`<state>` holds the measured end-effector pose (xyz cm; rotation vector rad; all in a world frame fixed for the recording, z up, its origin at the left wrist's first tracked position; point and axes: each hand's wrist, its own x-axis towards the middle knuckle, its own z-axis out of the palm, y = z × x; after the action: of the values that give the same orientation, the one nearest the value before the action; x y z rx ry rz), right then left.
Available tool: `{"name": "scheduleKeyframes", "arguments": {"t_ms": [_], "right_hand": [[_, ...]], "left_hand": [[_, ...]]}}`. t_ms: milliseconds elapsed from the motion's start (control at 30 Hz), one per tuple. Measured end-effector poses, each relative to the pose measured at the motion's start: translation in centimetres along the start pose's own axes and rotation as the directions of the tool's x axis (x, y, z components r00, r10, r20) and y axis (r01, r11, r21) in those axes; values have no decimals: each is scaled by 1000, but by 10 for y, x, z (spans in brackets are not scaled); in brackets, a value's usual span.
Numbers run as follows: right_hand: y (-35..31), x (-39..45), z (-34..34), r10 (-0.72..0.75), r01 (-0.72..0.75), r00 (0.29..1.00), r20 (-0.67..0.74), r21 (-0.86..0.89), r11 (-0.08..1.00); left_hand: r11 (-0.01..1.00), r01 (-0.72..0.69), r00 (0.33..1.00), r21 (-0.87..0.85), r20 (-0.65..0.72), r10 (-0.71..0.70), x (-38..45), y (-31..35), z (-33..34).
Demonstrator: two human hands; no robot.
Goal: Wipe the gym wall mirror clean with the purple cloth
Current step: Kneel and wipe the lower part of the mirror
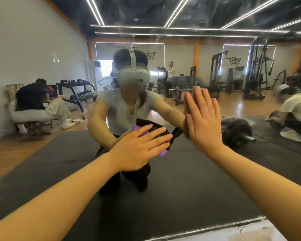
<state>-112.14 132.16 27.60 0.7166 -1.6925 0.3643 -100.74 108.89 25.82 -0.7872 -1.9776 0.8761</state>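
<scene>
The gym wall mirror (189, 171) fills nearly the whole view and reflects me kneeling close in front of it. My left hand (139, 148) lies flat on the purple cloth (162, 153), pressing it against the glass at the middle of the view; only purple edges and a dark reflected fold show around the fingers. To its right my right hand (204, 120) rests flat on the bare glass, fingers together and pointing up, holding nothing. Its reflection meets it palm to palm.
The mirror's lower edge (215, 228) runs along the bottom right above a pale ledge. In the reflection are black floor mats, a dumbbell rack (76, 92), weight machines (255, 73), a barbell (236, 131), a seated person at left, a crouching person at right and one standing far back.
</scene>
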Motion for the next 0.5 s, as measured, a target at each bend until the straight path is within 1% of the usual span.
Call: {"name": "scheduleKeyframes", "arguments": {"t_ms": [33,167,267,300,333,400,433,500], "right_hand": [[-1,0,1,5,-5,1000,-3,8,1000],[-4,-2,4,40,-39,999,-17,37,999],[-5,-1,4,42,-41,999,-27,39,998],[-5,-1,4,39,-38,999,-28,41,998],[-5,-1,3,34,-33,999,-28,39,999],[-3,-2,3,16,-16,1000,-21,20,1000],[-3,-1,2,9,-9,1000,-15,7,1000],[-1,-1,1,2,-2,1000,-6,-6,1000]], "left_hand": [[1000,-4,1000,22,-4,4,4,-9,-4],[981,159,986,109,-68,-152,31,-50,-22],[977,194,978,91,-99,-185,32,-46,-20],[982,178,980,67,-106,-170,26,-38,-15],[990,132,987,49,-96,-126,18,-27,-10],[999,31,999,13,-30,-31,2,-8,-2],[1000,7,1000,3,0,-7,-4,-4,-1],[1000,-20,1000,16,15,19,-6,-7,-3]]}}
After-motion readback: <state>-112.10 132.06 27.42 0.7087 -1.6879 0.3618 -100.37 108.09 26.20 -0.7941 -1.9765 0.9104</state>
